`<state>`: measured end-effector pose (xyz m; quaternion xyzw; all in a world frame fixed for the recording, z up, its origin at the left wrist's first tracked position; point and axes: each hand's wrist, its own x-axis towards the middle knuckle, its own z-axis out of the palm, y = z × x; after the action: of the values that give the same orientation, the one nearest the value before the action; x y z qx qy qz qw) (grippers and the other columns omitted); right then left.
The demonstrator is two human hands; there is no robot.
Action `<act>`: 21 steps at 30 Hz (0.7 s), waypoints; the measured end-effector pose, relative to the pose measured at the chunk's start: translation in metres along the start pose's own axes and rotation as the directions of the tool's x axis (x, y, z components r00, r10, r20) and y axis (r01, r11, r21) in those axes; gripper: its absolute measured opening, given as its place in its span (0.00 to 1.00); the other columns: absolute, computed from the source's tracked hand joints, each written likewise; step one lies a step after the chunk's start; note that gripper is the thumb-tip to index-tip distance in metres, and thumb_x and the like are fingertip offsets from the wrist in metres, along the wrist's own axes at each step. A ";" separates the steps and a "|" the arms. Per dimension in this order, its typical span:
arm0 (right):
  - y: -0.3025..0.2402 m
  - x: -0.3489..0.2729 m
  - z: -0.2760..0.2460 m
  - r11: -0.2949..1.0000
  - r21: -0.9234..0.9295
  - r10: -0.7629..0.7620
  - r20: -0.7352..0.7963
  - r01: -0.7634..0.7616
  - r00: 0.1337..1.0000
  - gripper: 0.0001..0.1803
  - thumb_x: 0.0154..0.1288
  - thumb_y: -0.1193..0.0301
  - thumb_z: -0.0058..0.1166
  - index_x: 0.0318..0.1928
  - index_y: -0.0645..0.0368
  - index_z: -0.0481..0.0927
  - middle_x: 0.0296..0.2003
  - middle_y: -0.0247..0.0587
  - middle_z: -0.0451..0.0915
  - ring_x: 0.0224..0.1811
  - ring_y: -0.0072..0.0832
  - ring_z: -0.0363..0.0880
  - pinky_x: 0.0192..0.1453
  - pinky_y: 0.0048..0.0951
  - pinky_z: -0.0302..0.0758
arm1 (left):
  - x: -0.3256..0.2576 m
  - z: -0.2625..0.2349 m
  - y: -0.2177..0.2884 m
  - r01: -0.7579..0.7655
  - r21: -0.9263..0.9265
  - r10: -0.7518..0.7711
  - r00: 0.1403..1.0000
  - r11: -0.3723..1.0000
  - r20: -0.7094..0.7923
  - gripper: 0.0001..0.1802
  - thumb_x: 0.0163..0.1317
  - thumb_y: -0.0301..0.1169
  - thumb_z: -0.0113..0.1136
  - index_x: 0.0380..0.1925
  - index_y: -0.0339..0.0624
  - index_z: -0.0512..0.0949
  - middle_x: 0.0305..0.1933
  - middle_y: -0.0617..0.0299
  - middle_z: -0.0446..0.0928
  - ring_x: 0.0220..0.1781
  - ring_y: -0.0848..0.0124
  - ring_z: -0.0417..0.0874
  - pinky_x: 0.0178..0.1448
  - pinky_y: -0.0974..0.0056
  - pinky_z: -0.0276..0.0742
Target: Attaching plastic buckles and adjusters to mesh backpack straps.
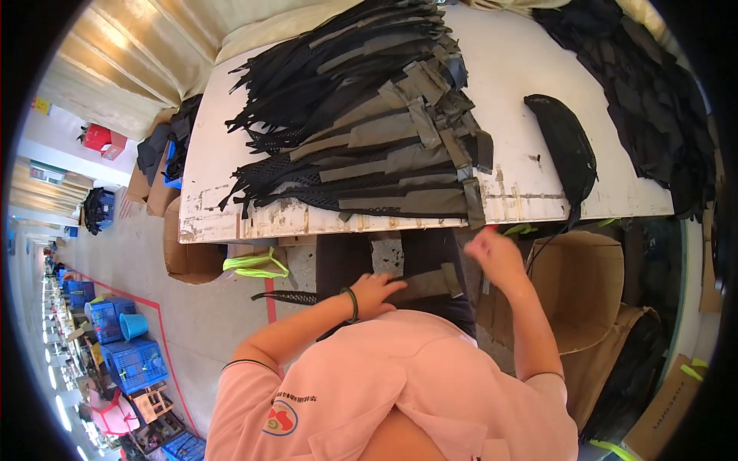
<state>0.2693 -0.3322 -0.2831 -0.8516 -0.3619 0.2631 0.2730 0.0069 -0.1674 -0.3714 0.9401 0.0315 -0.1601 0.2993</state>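
My left hand [374,295] lies flat on a dark fabric strip across my lap, its fingers stretched to the right. The strip has a grey-brown section [423,286], and its black mesh tail [286,296] sticks out to the left. My right hand [496,256] is raised at the table's front edge with its fingers closed. A bit of red shows at its fingertips; what it holds, if anything, I cannot make out. Just beyond it, on the white table [507,46], lie several layered black mesh strips [307,177] with grey-brown ends.
A black curved pouch [565,150] lies on the table's right side, beside a dark fabric pile [653,115]. Below stand an open cardboard box [592,284] at right and another box [192,250] at left. Blue crates [134,363] line the floor far left.
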 end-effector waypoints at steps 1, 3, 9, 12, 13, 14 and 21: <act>-0.015 0.008 -0.006 1.000 -0.002 -0.013 -0.154 0.013 0.988 0.17 0.55 0.59 0.64 0.34 0.58 0.76 0.27 0.42 0.78 0.32 0.44 0.78 0.37 0.42 0.73 | 0.002 0.007 0.000 0.019 -0.096 -0.017 1.000 0.995 0.016 0.34 0.53 0.43 0.67 0.60 0.51 0.68 0.58 0.46 0.70 0.56 0.47 0.73 0.60 0.50 0.68; -0.027 0.032 -0.009 1.000 -0.004 -0.024 -0.309 0.024 0.951 0.17 0.54 0.58 0.64 0.35 0.57 0.76 0.29 0.41 0.77 0.33 0.42 0.78 0.39 0.43 0.73 | 0.006 0.010 -0.002 -0.039 -0.075 0.034 0.997 0.996 -0.068 0.31 0.54 0.42 0.66 0.58 0.50 0.70 0.58 0.46 0.71 0.57 0.48 0.73 0.60 0.50 0.68; -0.005 0.077 0.009 0.878 -0.459 -0.355 -0.428 0.138 0.831 0.10 0.57 0.67 0.60 0.30 0.56 0.72 0.30 0.40 0.74 0.36 0.41 0.75 0.42 0.43 0.68 | 0.022 -0.071 0.020 -0.248 -0.281 0.128 0.914 0.927 -0.384 0.21 0.54 0.31 0.66 0.49 0.45 0.76 0.57 0.49 0.71 0.57 0.49 0.73 0.60 0.52 0.70; -0.035 0.040 0.004 0.863 -0.286 -0.502 -0.401 0.416 0.766 0.09 0.56 0.72 0.60 0.30 0.57 0.72 0.29 0.41 0.73 0.33 0.42 0.74 0.38 0.41 0.69 | 0.032 -0.132 0.049 -0.258 -0.014 0.161 0.640 0.966 -0.751 0.19 0.53 0.26 0.66 0.46 0.41 0.75 0.51 0.51 0.75 0.53 0.52 0.75 0.59 0.54 0.70; -0.043 0.027 0.005 0.865 -0.287 -0.498 -0.400 0.411 0.769 0.09 0.56 0.72 0.60 0.30 0.57 0.72 0.29 0.41 0.73 0.33 0.42 0.74 0.38 0.41 0.69 | 0.042 -0.147 0.058 -0.240 0.099 0.222 0.569 0.966 -0.792 0.19 0.53 0.28 0.66 0.46 0.41 0.75 0.45 0.53 0.78 0.49 0.53 0.77 0.57 0.55 0.71; -0.052 0.017 0.008 0.856 -0.239 -0.516 -0.381 0.457 0.767 0.08 0.55 0.75 0.60 0.31 0.57 0.72 0.29 0.42 0.73 0.32 0.42 0.74 0.37 0.40 0.70 | 0.049 -0.148 0.056 -0.236 0.099 0.220 0.569 0.967 -0.792 0.19 0.53 0.28 0.66 0.46 0.41 0.75 0.45 0.53 0.78 0.49 0.53 0.77 0.57 0.55 0.71; -0.059 0.006 0.012 0.812 -0.250 -0.584 -0.351 0.528 0.732 0.06 0.56 0.76 0.59 0.33 0.57 0.75 0.29 0.41 0.74 0.31 0.41 0.75 0.35 0.37 0.72 | 0.072 -0.129 0.053 -0.198 -0.248 0.031 0.835 0.948 -0.550 0.11 0.56 0.35 0.64 0.30 0.41 0.74 0.30 0.54 0.78 0.32 0.53 0.79 0.35 0.55 0.73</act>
<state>0.2374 -0.2897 -0.2549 -0.7558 -0.5508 -0.0411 0.3517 0.1198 -0.1394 -0.2663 0.8919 0.0810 0.1353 0.4238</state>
